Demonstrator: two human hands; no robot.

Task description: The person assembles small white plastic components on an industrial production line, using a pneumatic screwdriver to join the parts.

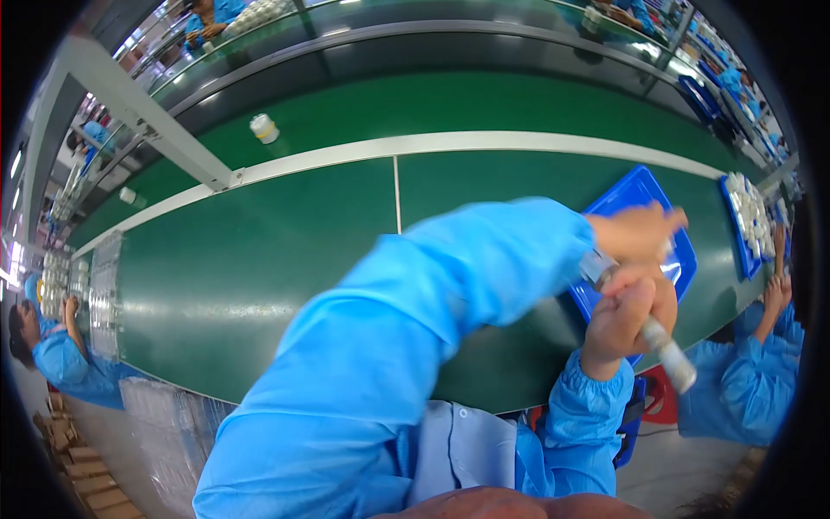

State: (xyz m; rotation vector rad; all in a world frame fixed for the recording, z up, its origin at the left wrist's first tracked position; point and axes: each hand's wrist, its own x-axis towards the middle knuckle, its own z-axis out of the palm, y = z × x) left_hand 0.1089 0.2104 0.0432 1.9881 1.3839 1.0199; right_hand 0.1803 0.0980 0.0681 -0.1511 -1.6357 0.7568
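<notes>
Hands at work over the shallow blue plastic tray [644, 192], right of centre on the dark green conveyor belt [259, 268]. Right hand [624, 318] fisted tight round a slim grey cylindrical tool or tube [670, 350], smooth and slightly glossy, lower end slanting down and outward past the belt edge. Left hand [637, 232] reaching across on a loose blue fabric sleeve [450, 285], fingers partly spread and blurred, resting at or just above the upper end of the tube; cannot tell whether anything is pinched there. Looks like the fitting or twisting stage, with the tube gripped over the tray. Next move, by judgement, calls for a steady right grip and a precise pinch from the left at the tube's tip, kept above the tray. Elsewhere: small white ribbed plastic cap [264, 129] alone on the far belt, second blue tray packed with small white pieces [749, 216] further right, co-worker's blue sleeves [743, 389] near it, pale metal frame rail [147, 121] crossing upper left.
</notes>
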